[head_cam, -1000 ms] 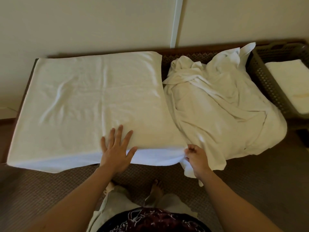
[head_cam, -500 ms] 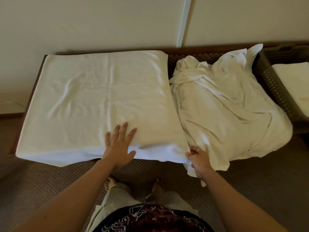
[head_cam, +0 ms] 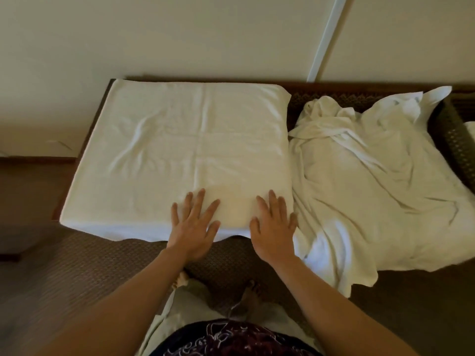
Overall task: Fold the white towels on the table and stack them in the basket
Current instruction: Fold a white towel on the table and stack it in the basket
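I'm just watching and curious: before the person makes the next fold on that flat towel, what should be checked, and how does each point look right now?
1. Flat towel spread out on the table: ok, with some wrinkles.
2. Left hand flat on the towel's near edge: ok.
3. Right hand flat on it too, near the right corner: ok.
4. Near edge fully on the table: not ok, it hangs over the front.
5. Crumpled towel pile clear of the flat towel: not ok, it lies right against the right edge.
6. Room in the basket: cannot tell, mostly out of view.
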Motion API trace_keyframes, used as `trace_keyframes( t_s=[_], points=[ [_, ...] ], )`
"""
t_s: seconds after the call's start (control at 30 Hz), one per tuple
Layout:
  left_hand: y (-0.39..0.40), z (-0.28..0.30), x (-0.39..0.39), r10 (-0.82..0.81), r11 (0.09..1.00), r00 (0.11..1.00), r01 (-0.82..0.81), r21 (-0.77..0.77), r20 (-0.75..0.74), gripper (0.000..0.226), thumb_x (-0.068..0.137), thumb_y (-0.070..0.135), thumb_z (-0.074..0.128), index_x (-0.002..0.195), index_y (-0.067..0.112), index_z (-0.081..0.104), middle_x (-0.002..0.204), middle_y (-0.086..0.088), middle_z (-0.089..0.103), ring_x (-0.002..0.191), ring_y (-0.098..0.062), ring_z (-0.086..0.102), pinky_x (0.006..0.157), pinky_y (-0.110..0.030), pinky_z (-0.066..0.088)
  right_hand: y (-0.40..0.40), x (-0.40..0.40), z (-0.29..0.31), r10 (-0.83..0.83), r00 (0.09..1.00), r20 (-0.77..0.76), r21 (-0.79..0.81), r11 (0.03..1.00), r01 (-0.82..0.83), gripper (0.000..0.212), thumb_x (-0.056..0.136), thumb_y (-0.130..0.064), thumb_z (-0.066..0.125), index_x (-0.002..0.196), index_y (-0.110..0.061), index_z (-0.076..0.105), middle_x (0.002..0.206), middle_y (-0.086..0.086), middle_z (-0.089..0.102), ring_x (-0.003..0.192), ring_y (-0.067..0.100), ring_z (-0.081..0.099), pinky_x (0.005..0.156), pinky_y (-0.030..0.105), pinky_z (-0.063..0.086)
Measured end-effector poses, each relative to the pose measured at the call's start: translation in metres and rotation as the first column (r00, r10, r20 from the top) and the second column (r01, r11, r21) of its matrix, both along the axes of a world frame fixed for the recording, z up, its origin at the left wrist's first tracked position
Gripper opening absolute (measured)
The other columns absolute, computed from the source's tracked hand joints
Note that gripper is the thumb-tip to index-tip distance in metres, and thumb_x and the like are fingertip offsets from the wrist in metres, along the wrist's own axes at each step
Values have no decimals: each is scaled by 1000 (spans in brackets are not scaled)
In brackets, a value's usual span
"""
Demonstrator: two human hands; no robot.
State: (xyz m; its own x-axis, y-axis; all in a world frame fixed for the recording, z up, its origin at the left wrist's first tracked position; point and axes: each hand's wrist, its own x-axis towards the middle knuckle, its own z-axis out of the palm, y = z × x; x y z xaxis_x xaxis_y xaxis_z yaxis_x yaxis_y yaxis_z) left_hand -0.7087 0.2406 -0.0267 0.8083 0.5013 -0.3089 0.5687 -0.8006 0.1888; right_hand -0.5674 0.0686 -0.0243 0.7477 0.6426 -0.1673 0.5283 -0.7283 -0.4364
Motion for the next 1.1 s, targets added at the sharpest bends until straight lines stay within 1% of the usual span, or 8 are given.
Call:
trace_keyframes(
  t_s=[0.1,0.2,0.53,0.6,0.7,0.77,0.93,1.1],
  points=[
    [22,-1,-14,108,994,993,-108,10,-36,69,96,69,1,160,46,-10,165,11,-32,152,-20,-30,123,-57,-13,14,-4,-9,128,991,37,-171,978,-120,74,96,-56,0,164,-28,-1,171,-4,-16,156,28,-20,118,60,-17],
    [51,-1,-35,218,976,974,-217,34,-55,74,90,76,-5,157,47,-18,164,10,-34,152,-21,-30,123,-56,-13,15,-4,-14,104,993,56,-237,967,-88,73,96,-59,-6,162,-30,-13,168,-6,-27,153,24,-28,119,56,-22],
    [146,7,-84,718,694,693,-720,-19,-68,74,99,71,12,162,37,-5,170,-1,-21,155,-30,-20,120,-67,-9,80,-9,-12,52,994,95,-255,967,-26,80,96,-59,2,165,-19,2,171,0,-14,157,30,-14,122,62,-8],
    [148,14,-68,688,724,724,-689,-7,-45,70,102,64,12,163,34,-6,169,-5,-22,154,-36,-21,120,-67,-8,110,-15,-11,53,994,94,-245,969,-29,79,97,-59,7,165,-18,8,172,2,-8,158,32,-9,122,64,-6],
    [133,14,-41,350,937,936,-350,1,27,67,103,63,9,158,40,-19,165,0,-35,152,-32,-30,119,-65,-17,160,-40,-8,142,987,81,-208,970,-123,76,99,-57,12,164,-18,14,172,5,0,158,34,-3,121,63,-9],
    [141,9,-33,215,976,976,-215,-17,12,66,103,63,10,159,42,-15,164,3,-36,151,-29,-32,119,-66,-16,191,-59,-9,239,969,61,-199,954,-223,73,101,-57,15,164,-21,15,172,5,2,158,34,-3,121,62,-9],
    [226,-3,-76,252,967,967,-250,52,-32,75,93,77,1,158,44,-19,166,6,-32,154,-26,-27,121,-64,-13,214,-51,-12,206,976,76,-283,943,-177,70,100,-60,6,162,-33,-10,169,-6,-21,155,26,-22,121,58,-17],
    [279,-2,-132,328,943,945,-327,60,-10,77,95,74,3,161,38,-13,168,4,-26,156,-27,-21,126,-56,-5,206,-14,-9,-158,985,71,-330,928,172,68,104,-58,14,162,-33,-12,169,-6,-21,156,26,-19,122,63,-8]
  ],
)
